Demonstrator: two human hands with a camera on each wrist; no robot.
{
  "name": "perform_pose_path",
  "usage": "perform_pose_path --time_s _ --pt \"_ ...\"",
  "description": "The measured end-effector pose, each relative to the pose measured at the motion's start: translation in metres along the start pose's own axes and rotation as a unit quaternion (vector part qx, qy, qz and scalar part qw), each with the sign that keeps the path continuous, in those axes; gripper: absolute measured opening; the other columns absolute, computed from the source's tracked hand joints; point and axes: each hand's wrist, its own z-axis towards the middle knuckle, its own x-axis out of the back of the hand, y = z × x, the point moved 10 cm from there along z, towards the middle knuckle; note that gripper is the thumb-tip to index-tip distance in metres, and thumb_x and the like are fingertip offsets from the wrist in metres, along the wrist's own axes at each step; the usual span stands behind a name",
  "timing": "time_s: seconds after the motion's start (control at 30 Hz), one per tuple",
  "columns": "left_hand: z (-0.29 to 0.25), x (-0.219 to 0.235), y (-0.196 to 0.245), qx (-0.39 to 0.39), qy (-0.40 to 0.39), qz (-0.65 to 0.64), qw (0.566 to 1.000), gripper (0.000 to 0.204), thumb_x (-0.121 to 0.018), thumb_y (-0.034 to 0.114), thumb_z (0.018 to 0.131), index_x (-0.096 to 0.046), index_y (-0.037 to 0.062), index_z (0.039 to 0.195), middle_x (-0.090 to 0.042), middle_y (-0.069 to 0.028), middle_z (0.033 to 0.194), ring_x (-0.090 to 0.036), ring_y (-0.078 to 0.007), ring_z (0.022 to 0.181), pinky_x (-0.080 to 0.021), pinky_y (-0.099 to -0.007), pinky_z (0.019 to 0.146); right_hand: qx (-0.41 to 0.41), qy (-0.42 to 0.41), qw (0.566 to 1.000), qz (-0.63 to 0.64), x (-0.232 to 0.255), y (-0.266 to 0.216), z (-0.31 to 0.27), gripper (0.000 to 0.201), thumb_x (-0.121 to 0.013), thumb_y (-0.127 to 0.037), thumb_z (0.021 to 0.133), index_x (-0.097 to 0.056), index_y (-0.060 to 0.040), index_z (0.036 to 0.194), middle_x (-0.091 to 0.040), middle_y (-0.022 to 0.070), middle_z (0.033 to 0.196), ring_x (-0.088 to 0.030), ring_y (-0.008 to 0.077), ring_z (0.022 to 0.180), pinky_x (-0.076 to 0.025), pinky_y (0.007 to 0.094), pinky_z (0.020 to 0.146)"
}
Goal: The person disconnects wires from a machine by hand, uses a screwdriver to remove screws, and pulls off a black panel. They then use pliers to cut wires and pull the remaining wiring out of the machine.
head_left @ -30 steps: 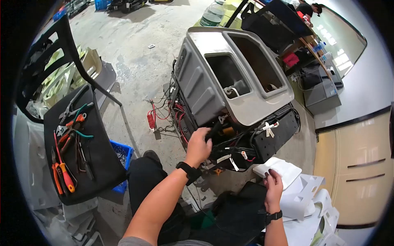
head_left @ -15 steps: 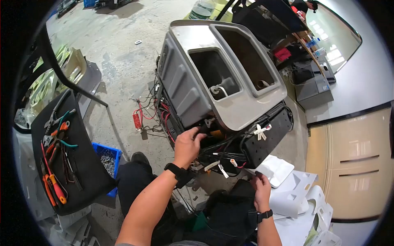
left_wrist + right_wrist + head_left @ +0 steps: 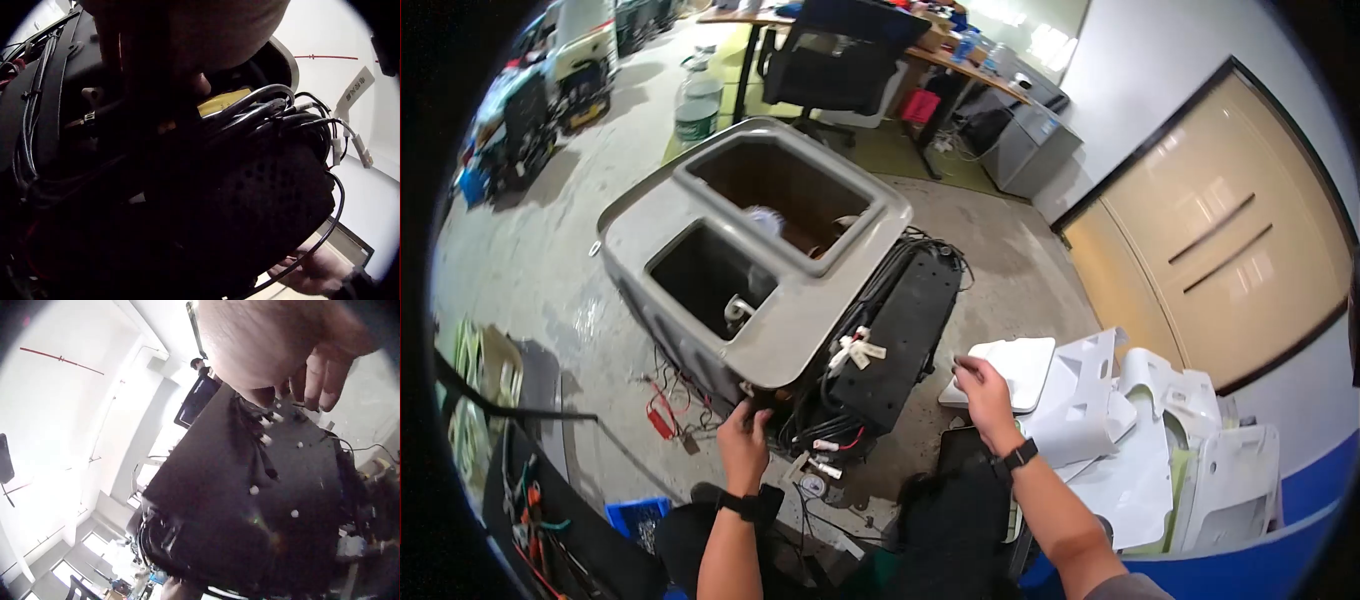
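A grey housing with two large openings stands on a frame, with bundled black cables and a perforated black panel along its near right side. At the housing's near lower edge is my left hand, its fingers bent; whatever lies between them is hidden. The left wrist view shows a fingertip of it above a yellow part, beside looped cables. My right hand hovers by a white panel, fingers loosely bent; nothing clearly visible is held. White-tagged connectors hang on the cables.
White plastic panels are piled at the right. Pliers and screwdrivers lie on a black chair seat at the lower left, beside a blue bin. Behind are a desk, an office chair and water bottles.
The head view has turned right, so the housing appears farther left. My left hand stays near the housing's lower edge; my right hand stays beside the white panel, its fingers slightly raised.
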Motion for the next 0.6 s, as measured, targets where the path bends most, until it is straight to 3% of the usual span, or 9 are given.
perform_pose_path --time_s 0.03,0.13,0.2,0.3,0.43,0.53,0.6 --pt "-0.002 0.004 0.005 -0.018 0.026 0.017 0.999 0.010 -0.058 0.002 0.082 -0.056 -0.0056 0.089 -0.063 -0.0204 0.073 -0.065 -0.0280 0.070 -0.045 -0.0305 0.058 0.001 0.010 1.000 0.006 0.001 -0.005 0.012 0.032 -0.055 -0.014 0.088 -0.053 0.0046 0.115 -0.061 0.0083 0.099 -0.056 0.0118 0.086 -0.044 0.0240 0.079" --pt "-0.004 0.000 0.010 -0.046 0.032 0.028 0.998 0.010 -0.057 0.001 0.083 -0.056 -0.0061 0.089 -0.064 -0.0184 0.072 -0.066 -0.0258 0.071 -0.045 -0.0295 0.059 0.074 0.039 0.996 -0.022 0.015 -0.026 0.059 0.035 -0.056 -0.016 0.088 -0.053 0.0051 0.115 -0.061 0.0096 0.101 -0.056 0.0129 0.086 -0.044 0.0253 0.080" --pt "-0.003 -0.002 0.008 -0.025 0.010 0.033 0.999 0.010 -0.055 0.000 0.083 -0.056 -0.0063 0.091 -0.065 -0.0166 0.073 -0.066 -0.0250 0.071 -0.046 -0.0291 0.060 0.109 0.081 0.990 -0.046 0.026 -0.028 0.098 0.043 -0.057 -0.024 0.087 -0.051 0.0068 0.115 -0.058 0.0198 0.115 -0.056 0.0258 0.107 -0.043 0.0318 0.090" --pt "-0.003 -0.003 -0.010 0.012 0.002 -0.012 1.000 0.013 -0.055 0.000 0.083 -0.058 -0.0059 0.094 -0.065 -0.0165 0.078 -0.064 -0.0213 0.071 -0.046 -0.0281 0.063 0.057 0.095 0.994 -0.025 0.031 -0.017 0.142 0.046 -0.058 -0.029 0.086 -0.051 0.0067 0.115 -0.058 0.0207 0.115 -0.057 0.0272 0.107 -0.043 0.0331 0.090" --pt "-0.004 -0.006 -0.018 0.033 0.002 -0.026 0.999 0.014 -0.059 0.002 0.082 -0.058 -0.0052 0.094 -0.065 -0.0147 0.081 -0.061 -0.0194 0.072 -0.046 -0.0282 0.069 0.108 0.069 0.992 -0.016 0.018 -0.024 0.163 0.048 -0.059 -0.032 0.084 -0.053 0.0053 0.115 -0.059 0.0208 0.112 -0.058 0.0276 0.105 -0.044 0.0334 0.088" --pt "-0.010 0.001 -0.005 0.010 0.062 -0.012 0.998 0.016 -0.061 0.002 0.081 -0.058 -0.0050 0.095 -0.064 -0.0136 0.083 -0.061 -0.0198 0.076 -0.046 -0.0292 0.072 0.073 0.075 0.987 -0.124 0.013 -0.035 0.157 0.045 -0.061 -0.034 0.083 -0.057 0.0042 0.106 -0.062 0.0197 0.104 -0.060 0.0283 0.098 -0.046 0.0344 0.082" --pt "-0.016 0.001 -0.001 0.012 0.075 0.009 0.997 0.018 -0.062 0.003 0.081 -0.056 -0.0036 0.097 -0.062 -0.0128 0.088 -0.059 -0.0212 0.082 -0.045 -0.0302 0.074 0.119 0.163 0.964 -0.171 0.027 -0.051 0.143 0.041 -0.062 -0.036 0.081 -0.060 0.0028 0.094 -0.063 0.0174 0.094 -0.060 0.0282 0.088 -0.047 0.0355 0.077"
